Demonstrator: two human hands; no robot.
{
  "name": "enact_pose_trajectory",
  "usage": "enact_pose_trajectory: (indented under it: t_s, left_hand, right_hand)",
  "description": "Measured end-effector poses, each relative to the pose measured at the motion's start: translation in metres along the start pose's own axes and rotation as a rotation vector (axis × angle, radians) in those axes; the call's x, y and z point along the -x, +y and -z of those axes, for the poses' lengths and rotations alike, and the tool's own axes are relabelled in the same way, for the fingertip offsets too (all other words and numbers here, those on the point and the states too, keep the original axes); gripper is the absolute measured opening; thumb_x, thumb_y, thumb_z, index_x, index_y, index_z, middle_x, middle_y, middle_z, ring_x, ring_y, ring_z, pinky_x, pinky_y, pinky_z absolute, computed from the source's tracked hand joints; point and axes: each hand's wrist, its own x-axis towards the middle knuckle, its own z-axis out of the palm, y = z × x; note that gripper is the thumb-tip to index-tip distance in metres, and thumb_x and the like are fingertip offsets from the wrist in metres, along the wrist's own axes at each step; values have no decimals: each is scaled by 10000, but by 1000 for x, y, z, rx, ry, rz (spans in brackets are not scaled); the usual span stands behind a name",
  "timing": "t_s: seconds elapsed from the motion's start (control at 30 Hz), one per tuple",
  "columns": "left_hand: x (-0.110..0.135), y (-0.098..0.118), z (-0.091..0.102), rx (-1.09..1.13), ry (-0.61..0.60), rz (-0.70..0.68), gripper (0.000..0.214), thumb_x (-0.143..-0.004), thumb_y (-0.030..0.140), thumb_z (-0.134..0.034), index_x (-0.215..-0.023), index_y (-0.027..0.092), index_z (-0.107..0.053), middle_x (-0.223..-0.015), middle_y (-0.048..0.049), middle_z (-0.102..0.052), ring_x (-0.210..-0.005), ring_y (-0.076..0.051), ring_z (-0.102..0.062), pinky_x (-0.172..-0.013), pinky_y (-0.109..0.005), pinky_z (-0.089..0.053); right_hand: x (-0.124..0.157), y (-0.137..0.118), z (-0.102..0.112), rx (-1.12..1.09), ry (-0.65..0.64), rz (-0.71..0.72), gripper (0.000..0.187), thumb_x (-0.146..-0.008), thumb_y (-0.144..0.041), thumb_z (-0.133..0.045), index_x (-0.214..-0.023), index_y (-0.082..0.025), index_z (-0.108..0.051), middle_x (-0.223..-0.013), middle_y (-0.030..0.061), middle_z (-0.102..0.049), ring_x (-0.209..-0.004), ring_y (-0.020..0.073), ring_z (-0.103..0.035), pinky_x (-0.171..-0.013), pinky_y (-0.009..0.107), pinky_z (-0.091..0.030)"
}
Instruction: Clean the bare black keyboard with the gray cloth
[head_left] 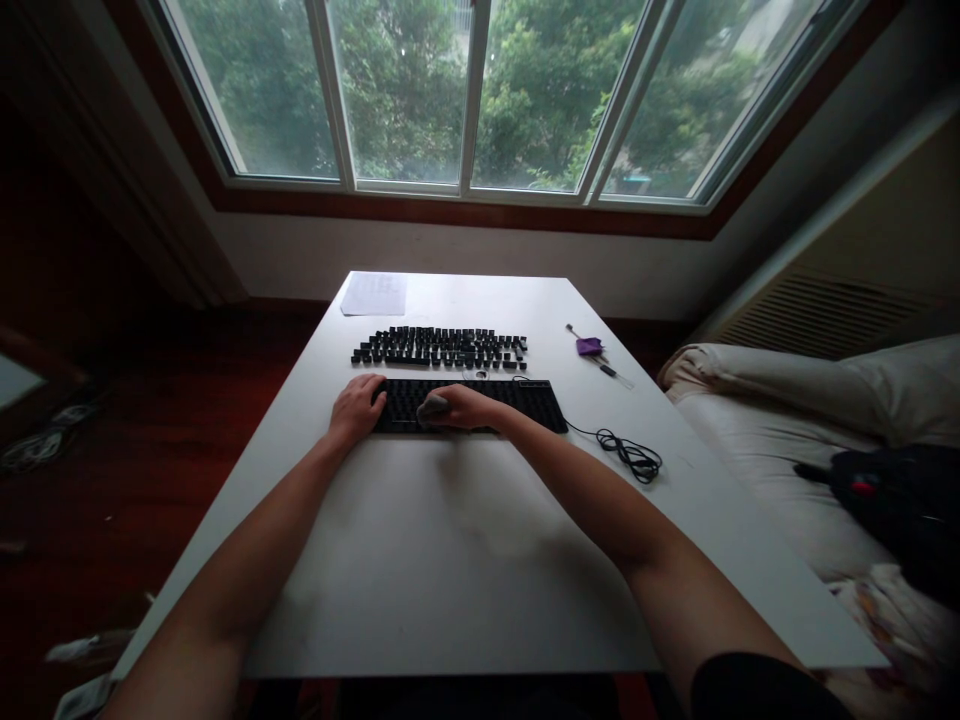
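A black keyboard (536,405) lies flat across the white table. Its left end is gripped by my left hand (355,408), fingers at the far corner and thumb on the near side. My right hand (471,406) is closed around a bunched grey cloth (433,408) and presses it to the keyboard's left-middle part. Just beyond the keyboard, many loose black keycaps (435,345) stand in rows. The keyboard's cable (630,455) lies coiled to its right. What lies under the cloth is hidden.
On the table (420,570), a sheet of paper (373,294) lies at the far left. A purple item (589,346) and a small brush-like tool (581,333) lie at the right, beside a thin dark-handled tool (609,370). A couch (765,450) adjoins the right side.
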Motion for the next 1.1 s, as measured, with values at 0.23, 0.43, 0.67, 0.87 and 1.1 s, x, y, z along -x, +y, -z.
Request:
enact_pose_trajectory:
  t_s: [0.23,0.43,0.67,0.87,1.1]
  left_hand:
    - [0,-1,-1,19,10,-6,391,-976,326,-498,-1333,223,-622,-1389,-90,-620,-1321,-275,-529,-1168,-433,-405]
    - [0,0,0,-1,0,-5,385,-976,319,-503,-1334,235,-617,-1394,-78,-619,-1332,-270,-521,-1175,-428,-402]
    - [0,2,1,-3,-1,14,387,-975,325,-505,-1337,244,-615,-1393,-74,-622,-1326,-267,-529,-1162,-425,-417]
    - [0,2,1,-8,3,6,387,-973,321,-500,-1331,236,-621,-1396,-76,-621,-1327,-265,-529,-1170,-421,-410]
    - [0,-2,-2,7,-1,3,393,-972,334,-495,-1327,227,-624,-1404,-82,-616,-1338,-266,-519,-1186,-425,-390]
  right_hand:
    - [-11,-1,-13,226,223,-163,134,-834,-220,-715,-962,-180,-728,-983,54,-727,-891,186,-646,-755,246,-419]
    - [-17,-8,-18,479,128,-105,156,-823,-180,-671,-971,-195,-717,-1066,89,-694,-1016,229,-622,-750,263,-422]
    - [-20,-5,-11,393,27,77,90,-812,-151,-661,-878,-179,-716,-999,69,-667,-971,204,-594,-774,254,-425]
    - [-22,3,-10,48,38,59,135,-852,-240,-716,-944,-143,-732,-924,40,-680,-807,149,-611,-744,230,-434]
    - [-27,-9,-20,304,211,-137,138,-852,-244,-698,-966,-169,-719,-1039,80,-699,-942,195,-633,-793,256,-432]
